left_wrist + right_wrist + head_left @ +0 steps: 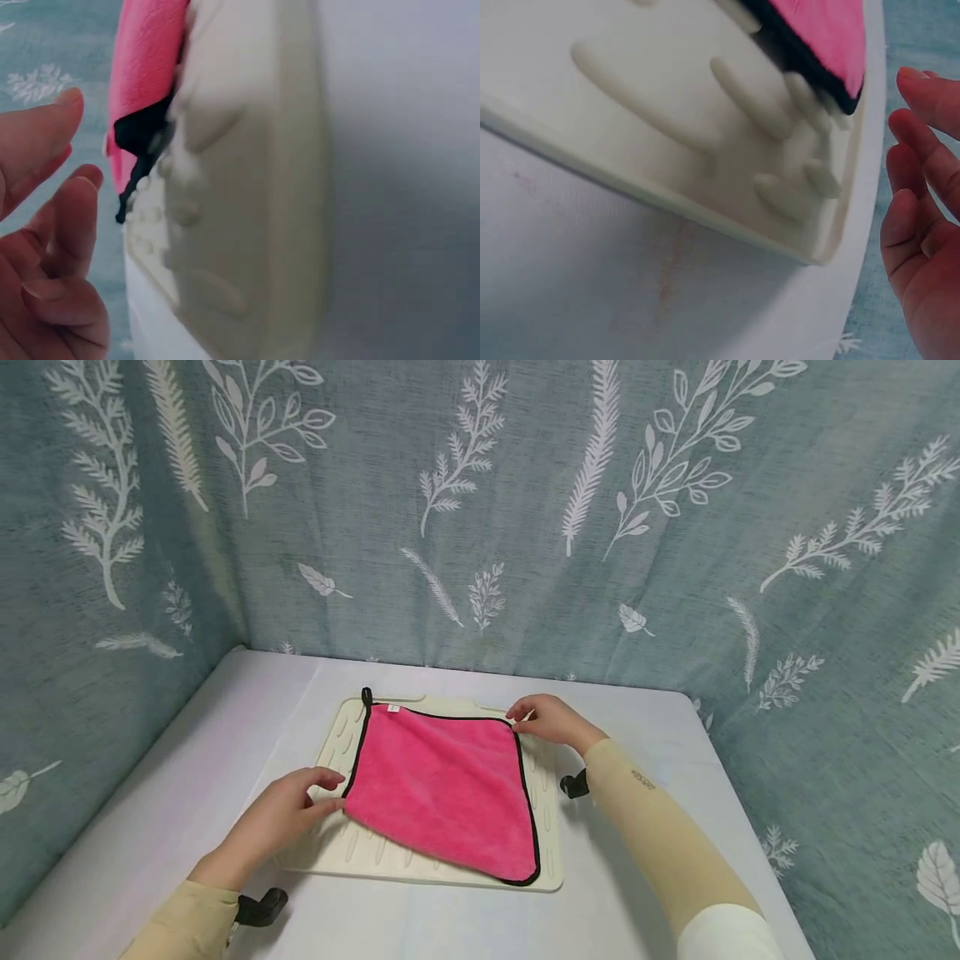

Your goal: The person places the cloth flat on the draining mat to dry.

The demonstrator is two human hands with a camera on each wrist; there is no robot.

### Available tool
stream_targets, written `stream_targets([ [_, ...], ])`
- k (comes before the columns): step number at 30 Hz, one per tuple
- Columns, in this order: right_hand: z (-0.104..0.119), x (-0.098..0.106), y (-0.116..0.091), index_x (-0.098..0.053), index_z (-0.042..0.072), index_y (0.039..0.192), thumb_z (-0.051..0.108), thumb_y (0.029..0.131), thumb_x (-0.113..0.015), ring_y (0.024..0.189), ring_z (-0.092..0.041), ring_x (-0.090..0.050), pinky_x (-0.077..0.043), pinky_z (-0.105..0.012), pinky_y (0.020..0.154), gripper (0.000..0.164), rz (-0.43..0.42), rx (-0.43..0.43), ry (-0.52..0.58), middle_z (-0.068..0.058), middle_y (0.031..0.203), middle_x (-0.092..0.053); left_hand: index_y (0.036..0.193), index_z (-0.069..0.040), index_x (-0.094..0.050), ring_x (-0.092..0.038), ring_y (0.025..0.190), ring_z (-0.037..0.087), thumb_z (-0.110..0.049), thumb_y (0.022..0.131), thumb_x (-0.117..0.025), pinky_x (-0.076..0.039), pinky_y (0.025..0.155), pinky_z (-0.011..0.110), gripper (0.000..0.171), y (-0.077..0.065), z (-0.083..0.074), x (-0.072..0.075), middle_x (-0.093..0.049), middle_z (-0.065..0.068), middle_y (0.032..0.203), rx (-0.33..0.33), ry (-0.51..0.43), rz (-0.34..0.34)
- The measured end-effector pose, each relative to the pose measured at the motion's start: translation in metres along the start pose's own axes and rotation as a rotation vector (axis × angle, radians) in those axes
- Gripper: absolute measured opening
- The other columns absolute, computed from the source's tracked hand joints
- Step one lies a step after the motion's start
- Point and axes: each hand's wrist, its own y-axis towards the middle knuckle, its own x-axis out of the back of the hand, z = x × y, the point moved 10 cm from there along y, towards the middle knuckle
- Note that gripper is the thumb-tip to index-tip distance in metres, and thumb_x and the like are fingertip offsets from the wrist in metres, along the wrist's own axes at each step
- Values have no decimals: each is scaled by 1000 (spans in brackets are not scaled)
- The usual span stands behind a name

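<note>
A pink cloth (442, 785) with black edging lies spread over a cream ridged tray (360, 852). Its black hanging loop (367, 697) and a small white tag (393, 708) are at the far left corner. My left hand (285, 814) hovers at the cloth's left corner, thumb and fingers parted; in the left wrist view nothing lies between them, and the cloth (150, 60) is a little apart. Beside the far right corner is my right hand (551, 720), fingers loosely bent. The right wrist view shows that hand (930, 225) holding nothing, apart from the cloth (829, 34).
A white-covered table (480, 922) bears the tray. Patterned blue-grey curtains (360, 568) stand behind and at both sides. Black wrist-mounted pieces (262, 907) jut out near each wrist, close to the tabletop.
</note>
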Motion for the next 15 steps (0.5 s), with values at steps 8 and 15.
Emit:
stream_targets([
  [8,-10,-12,9,-71,15,117,20,95,-70,101,-19,-63,-52,-34,83,23,28,-1,-9,0,109,-68,117,-11,-68,-53,72,12,-25,86,-79,-47,66,33,36,-3,-1,-17,-68,1,108,9,35,24],
  [15,-5,-17,13,-71,15,115,20,96,-67,99,-18,-64,-51,-37,85,19,35,-18,-56,-1,106,-69,116,-14,-68,-52,67,10,-22,84,-80,-44,61,29,35,-4,-2,-26,-68,-4,97,12,17,39],
])
